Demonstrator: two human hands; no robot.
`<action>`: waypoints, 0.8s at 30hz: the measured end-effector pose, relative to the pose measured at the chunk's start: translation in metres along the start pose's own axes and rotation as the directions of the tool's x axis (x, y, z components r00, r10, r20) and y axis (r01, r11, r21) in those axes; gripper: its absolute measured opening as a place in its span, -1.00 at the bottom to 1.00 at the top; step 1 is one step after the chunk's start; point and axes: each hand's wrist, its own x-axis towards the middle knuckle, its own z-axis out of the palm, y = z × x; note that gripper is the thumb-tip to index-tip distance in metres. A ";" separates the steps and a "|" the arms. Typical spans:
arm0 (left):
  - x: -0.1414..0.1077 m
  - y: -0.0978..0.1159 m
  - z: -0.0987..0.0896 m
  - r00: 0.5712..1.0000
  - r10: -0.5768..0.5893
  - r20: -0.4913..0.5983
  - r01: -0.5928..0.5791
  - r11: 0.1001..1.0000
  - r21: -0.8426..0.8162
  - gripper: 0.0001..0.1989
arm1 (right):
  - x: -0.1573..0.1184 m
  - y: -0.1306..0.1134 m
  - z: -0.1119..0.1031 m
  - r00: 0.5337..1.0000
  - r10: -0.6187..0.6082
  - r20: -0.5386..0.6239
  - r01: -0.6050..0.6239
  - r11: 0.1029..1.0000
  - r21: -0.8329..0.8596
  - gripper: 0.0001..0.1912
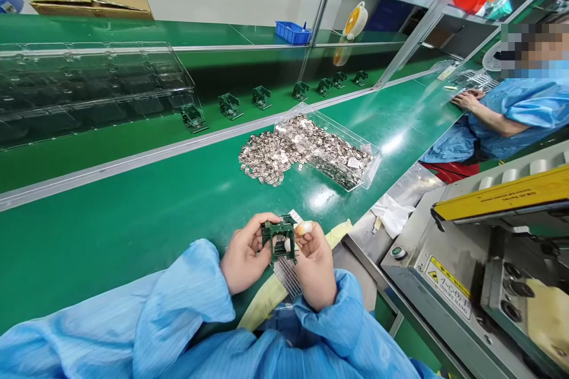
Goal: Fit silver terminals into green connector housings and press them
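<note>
Near the table's front edge, my left hand (246,253) is closed round the left side of a dark green plastic frame (280,228). My right hand (315,260) is at the frame's right side, its fingers bent and white covers on some fingertips; a fingertip reaches the frame's opening. Any small part between those fingers is too small to make out. Beneath the hands lies a metal grid strip (288,277) with yellow tape (264,302). Farther off, a pile of small metal pieces (267,157) spills from a clear tray (373,169) lying on the green table (178,207).
Several green frames (230,105) stand in a row on the belt beyond the metal rail (133,158). Clear blister trays (89,86) lie at the left. A machine (444,272) stands close on the right, with a white bag (391,216) beside it. Another person (511,106) sits farther right.
</note>
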 end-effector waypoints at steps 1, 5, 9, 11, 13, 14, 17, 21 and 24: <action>-0.001 0.001 0.001 1.000 0.002 0.006 -0.002 1.000 0.000 -0.72 | -0.002 0.000 -0.001 1.000 -0.002 -0.009 0.002 1.000 -0.009 -0.75; -0.008 0.007 0.010 1.000 0.005 0.024 -0.005 1.000 -0.007 -0.72 | -0.013 -0.001 -0.007 0.999 -0.029 -0.038 0.027 0.999 -0.044 -0.75; -0.016 0.012 0.025 0.999 -0.015 0.038 0.015 1.000 -0.007 -0.69 | -0.025 -0.006 -0.016 0.996 -0.065 -0.065 0.062 0.996 -0.058 -0.78; -0.017 0.014 0.032 0.998 -0.023 0.065 0.024 1.000 -0.016 -0.70 | -0.029 -0.008 -0.028 0.993 -0.089 -0.073 0.083 0.993 -0.087 -0.79; -0.015 0.016 0.038 0.995 -0.029 0.097 0.033 0.999 -0.043 -0.70 | -0.034 -0.008 -0.049 0.984 -0.124 -0.125 0.109 0.987 -0.121 -0.81; -0.012 0.017 0.040 0.995 -0.031 0.098 0.038 0.997 -0.069 -0.69 | -0.036 -0.005 -0.061 0.973 -0.142 -0.181 0.119 0.984 -0.133 -0.80; 0.003 0.015 0.046 0.997 -0.066 0.032 0.070 0.984 -0.165 -0.57 | -0.044 0.012 -0.099 0.925 -0.133 -0.355 0.082 0.984 -0.156 -0.70; 0.028 0.004 0.059 0.996 -0.087 -0.028 0.079 0.974 -0.214 -0.48 | -0.053 0.042 -0.113 0.972 0.019 -0.235 -0.062 0.982 -0.178 -0.55; 0.038 -0.006 0.070 0.999 -0.043 -0.026 0.037 0.982 -0.187 -0.48 | -0.054 0.055 -0.096 0.989 0.050 -0.142 -0.077 0.979 -0.191 -0.55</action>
